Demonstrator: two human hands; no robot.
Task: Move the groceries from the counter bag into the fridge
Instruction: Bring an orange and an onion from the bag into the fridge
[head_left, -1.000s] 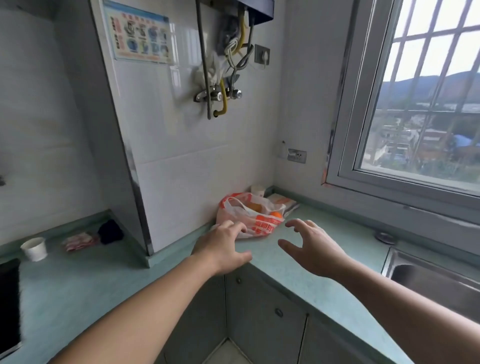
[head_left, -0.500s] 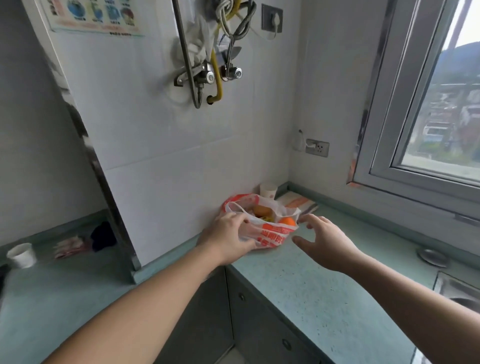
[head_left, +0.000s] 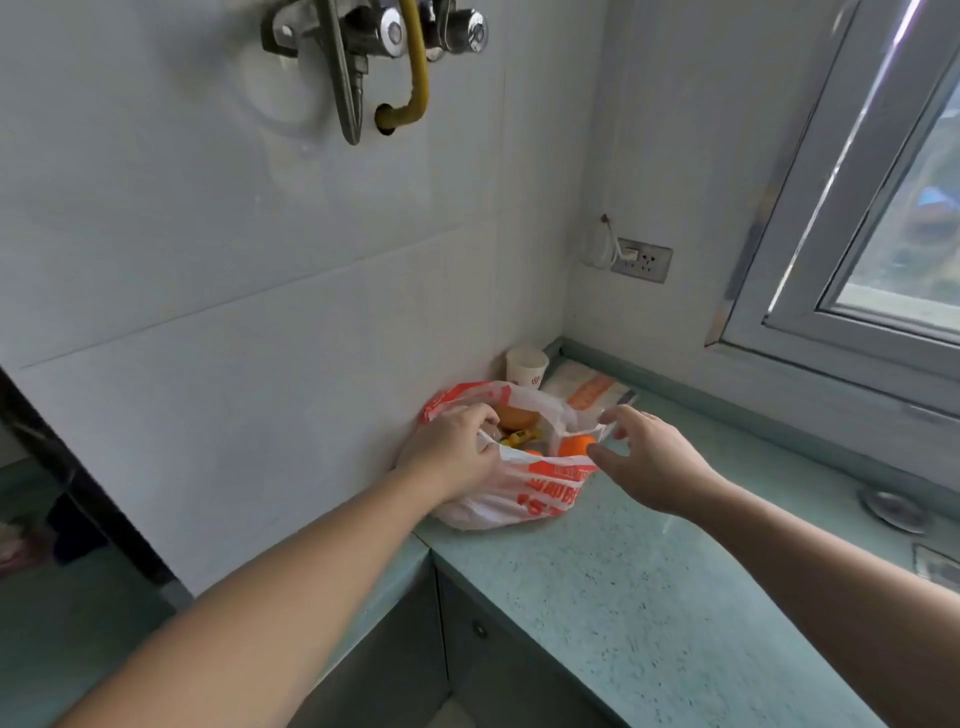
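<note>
The plastic bag (head_left: 524, 488) is sitting on the green counter (head_left: 597, 582), in the corner against the tiled wall. Its near rim is being gripped by the left hand (head_left: 457, 449) — fingers curled. Its far rim is being pinched by the right hand (head_left: 649, 457). Oranges (head_left: 574, 446) are lying inside — exposed.

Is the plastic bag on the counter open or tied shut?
Open: oranges show through the plastic bag mouth between both hands.
</note>
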